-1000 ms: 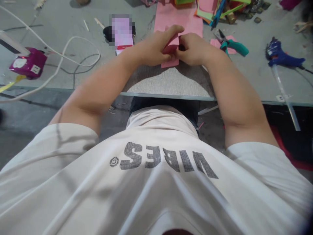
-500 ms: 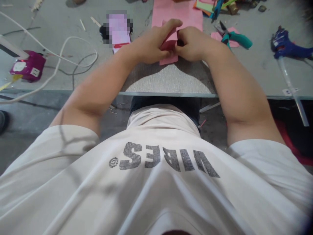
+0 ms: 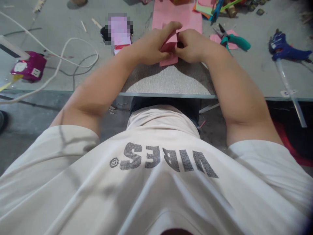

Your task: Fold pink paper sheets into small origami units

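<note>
Folded pink paper [image 3: 172,41]: between my hands, long side pointing away from me.
Left hand [image 3: 154,45]: holding it — overlapping it most.
Right hand [image 3: 192,45]: curled at its edge — can't tell whether gripping.

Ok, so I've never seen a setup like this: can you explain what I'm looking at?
There is no robot here. One camera, worn on a person's head, looks forward and down, so all the pictures share that view. The pale shirt with upside-down letters is the wearer's own.

The left hand holds a folded piece of pink paper. The right hand is at its other edge; whether it grips too, I can't tell.

On the grey table, a larger pink sheet lies beyond the hands. To the right are green-handled pliers and a blue glue gun; to the left, what looks like a phone, partly pixelated, and a purple box.
</note>
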Demonstrator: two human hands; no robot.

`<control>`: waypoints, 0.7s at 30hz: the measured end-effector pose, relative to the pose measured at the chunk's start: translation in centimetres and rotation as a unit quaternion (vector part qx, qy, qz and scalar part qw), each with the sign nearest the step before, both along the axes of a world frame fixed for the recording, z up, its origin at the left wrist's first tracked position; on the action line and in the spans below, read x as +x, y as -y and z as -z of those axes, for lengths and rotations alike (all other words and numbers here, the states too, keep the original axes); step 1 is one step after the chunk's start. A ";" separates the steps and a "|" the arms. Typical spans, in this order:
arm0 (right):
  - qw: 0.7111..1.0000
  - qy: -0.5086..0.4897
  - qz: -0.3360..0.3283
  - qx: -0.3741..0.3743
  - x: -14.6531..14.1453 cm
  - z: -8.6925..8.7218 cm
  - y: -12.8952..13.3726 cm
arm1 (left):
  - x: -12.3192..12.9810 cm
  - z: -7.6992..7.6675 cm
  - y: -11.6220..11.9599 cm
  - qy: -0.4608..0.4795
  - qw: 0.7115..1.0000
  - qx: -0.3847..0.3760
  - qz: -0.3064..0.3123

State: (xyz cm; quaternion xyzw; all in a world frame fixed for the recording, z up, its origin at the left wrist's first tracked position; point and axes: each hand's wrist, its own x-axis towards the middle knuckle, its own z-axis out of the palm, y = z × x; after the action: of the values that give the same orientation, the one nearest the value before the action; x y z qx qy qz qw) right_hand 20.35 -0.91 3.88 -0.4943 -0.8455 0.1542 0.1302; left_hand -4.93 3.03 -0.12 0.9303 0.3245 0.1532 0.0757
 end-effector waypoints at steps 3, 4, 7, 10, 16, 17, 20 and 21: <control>1.000 0.008 0.004 -0.001 0.1 0.1 -0.1 | 0.1 -0.2 0.3 0.006 0.999 -0.017 -0.026; 1.000 0.006 0.001 0.000 0.2 0.1 -0.2 | 0.2 -0.3 0.4 0.008 0.999 -0.017 -0.027; 1.000 -0.001 -0.004 0.007 0.4 0.5 -0.6 | 0.2 -0.3 0.6 0.015 0.999 -0.017 -0.023; 1.000 0.009 0.004 0.008 0.5 0.7 -0.9 | 0.1 -0.2 0.7 0.025 1.000 -0.008 -0.006; 1.000 -0.001 0.002 -0.005 0.3 0.2 -0.3 | 0.1 -0.2 0.8 0.020 1.000 -0.008 -0.011; 1.000 0.000 0.005 -0.006 0.3 0.1 -0.2 | 0.2 -0.3 0.9 0.019 1.000 -0.007 -0.010; 1.000 0.000 0.000 -0.003 0.1 -0.1 0.0 | 0.3 -0.2 0.9 0.024 1.000 -0.003 0.000; 1.000 -0.002 -0.005 -0.003 0.1 -0.1 0.1 | 0.2 -0.1 0.7 0.027 1.000 -0.006 0.002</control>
State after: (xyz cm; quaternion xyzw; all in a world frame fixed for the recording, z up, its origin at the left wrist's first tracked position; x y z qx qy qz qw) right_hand 20.41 -0.98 3.96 -0.4905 -0.8471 0.1579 0.1299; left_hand -4.71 2.37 -0.03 0.9260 0.3216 0.1760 0.0899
